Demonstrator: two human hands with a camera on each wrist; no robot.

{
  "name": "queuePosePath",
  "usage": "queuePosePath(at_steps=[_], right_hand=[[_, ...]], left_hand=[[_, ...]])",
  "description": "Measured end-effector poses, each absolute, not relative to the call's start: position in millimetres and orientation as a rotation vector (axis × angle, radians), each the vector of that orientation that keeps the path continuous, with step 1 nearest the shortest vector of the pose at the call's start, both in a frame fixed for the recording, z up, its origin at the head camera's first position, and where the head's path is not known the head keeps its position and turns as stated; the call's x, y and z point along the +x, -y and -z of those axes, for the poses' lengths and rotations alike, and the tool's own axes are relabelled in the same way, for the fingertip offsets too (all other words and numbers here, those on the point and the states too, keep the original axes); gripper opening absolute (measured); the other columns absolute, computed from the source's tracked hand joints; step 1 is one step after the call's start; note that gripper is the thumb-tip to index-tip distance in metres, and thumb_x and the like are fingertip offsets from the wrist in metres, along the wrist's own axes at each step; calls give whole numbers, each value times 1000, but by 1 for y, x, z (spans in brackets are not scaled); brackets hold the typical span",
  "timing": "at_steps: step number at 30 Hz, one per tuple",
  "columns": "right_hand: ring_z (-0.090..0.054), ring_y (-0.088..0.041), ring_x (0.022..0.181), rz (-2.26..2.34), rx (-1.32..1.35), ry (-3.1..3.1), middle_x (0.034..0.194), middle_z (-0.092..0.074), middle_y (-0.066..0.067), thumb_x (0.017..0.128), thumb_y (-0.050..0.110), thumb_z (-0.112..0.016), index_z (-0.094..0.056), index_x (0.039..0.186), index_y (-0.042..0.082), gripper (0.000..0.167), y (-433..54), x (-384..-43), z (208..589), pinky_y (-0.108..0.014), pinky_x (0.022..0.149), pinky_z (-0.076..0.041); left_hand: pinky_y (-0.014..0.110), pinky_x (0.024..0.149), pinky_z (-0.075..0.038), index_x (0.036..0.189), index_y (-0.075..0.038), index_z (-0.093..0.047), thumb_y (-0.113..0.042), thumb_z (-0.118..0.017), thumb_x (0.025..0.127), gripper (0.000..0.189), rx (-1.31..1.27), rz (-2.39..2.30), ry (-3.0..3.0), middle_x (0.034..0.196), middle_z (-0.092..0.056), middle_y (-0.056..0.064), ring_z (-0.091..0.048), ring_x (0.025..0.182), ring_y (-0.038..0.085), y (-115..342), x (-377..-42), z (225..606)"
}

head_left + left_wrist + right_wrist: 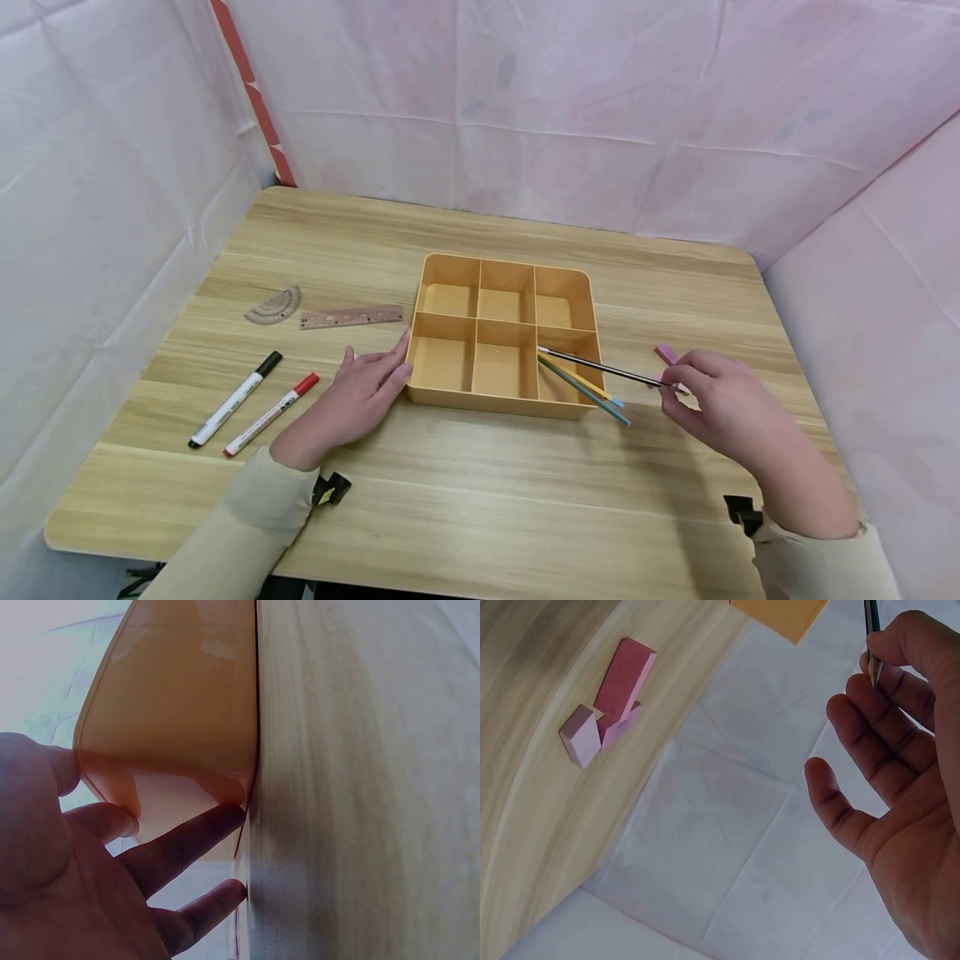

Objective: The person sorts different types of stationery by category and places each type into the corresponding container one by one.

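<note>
My right hand (731,407) pinches a dark pencil (611,367) near its sharpened tip, between thumb and index finger. The pencil's other end reaches over the front right compartment of an orange six-compartment organizer box (442,399). A yellow pencil (579,380) and a grey-green pencil (592,397) lean in that compartment, their ends sticking out past the rim. With its fingers fairly straight, my left hand (354,398) touches the box's left side. In the left wrist view, the fingers (184,844) rest against the box wall close to the tabletop.
Left of the box lie a protractor (273,306), a short ruler (351,317), a black-capped marker (234,402) and a red-capped marker (270,415). Pink eraser-like blocks (626,679) lie on the table by my right hand. Pale cloth (555,100) surrounds the table.
</note>
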State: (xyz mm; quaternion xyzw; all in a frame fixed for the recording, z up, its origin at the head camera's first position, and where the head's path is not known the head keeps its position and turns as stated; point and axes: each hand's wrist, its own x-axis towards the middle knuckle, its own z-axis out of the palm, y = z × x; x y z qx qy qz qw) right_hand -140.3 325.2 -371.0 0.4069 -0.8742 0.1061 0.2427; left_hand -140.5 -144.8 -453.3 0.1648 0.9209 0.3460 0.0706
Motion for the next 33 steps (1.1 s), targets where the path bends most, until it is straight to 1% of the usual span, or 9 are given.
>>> queuePosePath(at_steps=[2, 4, 10, 16, 21, 24, 26, 29, 33], right_hand=[[-72, -24, 71, -277, 1105, 2397, 74, -63, 0, 97, 23, -45, -68, 75, 4, 37, -325, -140, 370, -28, 55, -46], [-73, -25, 74, -277, 1104, 2387, 74, -64, 1, 98, 25, -45, -68, 75, 6, 37, -325, -139, 370, -28, 54, -45], [-78, -33, 88, -299, 1111, 2329, 75, -65, 0, 99, 26, -46, -68, 74, 7, 39, -319, -144, 373, -30, 55, -51], [-78, -33, 86, -319, 1113, 2319, 74, -63, -3, 98, 25, -46, -68, 74, 6, 39, -316, -145, 372, -32, 57, -52], [-78, -36, 84, -330, 1134, 2336, 75, -63, -2, 100, 28, -45, -69, 76, 5, 41, -314, -146, 371, -36, 58, -55], [-76, -32, 77, -347, 1158, 2314, 75, -62, -2, 101, 27, -46, -69, 77, 5, 41, -310, -148, 372, -36, 60, -56], [-72, -24, 69, -371, 1174, 2299, 75, -61, -1, 100, 26, -47, -69, 77, 4, 39, -307, -150, 373, -34, 59, -55], [-63, -18, 63, -391, 1181, 2309, 75, -62, 0, 100, 25, -49, -70, 78, 4, 37, -304, -152, 374, -31, 59, -53], [-63, -16, 61, -422, 1167, 2341, 75, -64, -1, 101, 27, -49, -70, 79, 3, 39, -300, -153, 376, -28, 58, -54]], left_hand=[[74, 122, 4, 165, -20, -25, -44, -34, 113, 58, 491, -1041, -2762, 158, -48, 12, -47, 144, 42, 144, -140, 453], [73, 122, 4, 165, -21, -25, -45, -34, 113, 58, 486, -1039, -2756, 159, -47, 12, -46, 145, 42, 144, -141, 453], [73, 122, 4, 165, -20, -25, -44, -34, 114, 58, 492, -1036, -2764, 159, -46, 12, -46, 144, 43, 145, -141, 452], [75, 121, 2, 165, -19, -25, -41, -34, 114, 56, 499, -1040, -2773, 158, -48, 13, -47, 144, 43, 145, -140, 451], [73, 122, 3, 165, -17, -26, -42, -34, 114, 57, 490, -1037, -2765, 159, -46, 13, -46, 144, 43, 146, -140, 452], [72, 123, 3, 165, -18, -26, -43, -33, 114, 58, 489, -1042, -2755, 160, -45, 12, -46, 145, 42, 145, -141, 452], [71, 123, 4, 165, -18, -25, -44, -33, 114, 58, 487, -1043, -2752, 160, -44, 11, -46, 145, 42, 145, -141, 453], [71, 123, 4, 165, -19, -26, -44, -34, 113, 58, 487, -1044, -2753, 160, -45, 11, -46, 145, 42, 145, -141, 453], [70, 124, 5, 165, -20, -26, -44, -34, 113, 58, 488, -1046, -2757, 159, -46, 12, -46, 145, 41, 145, -141, 455]])
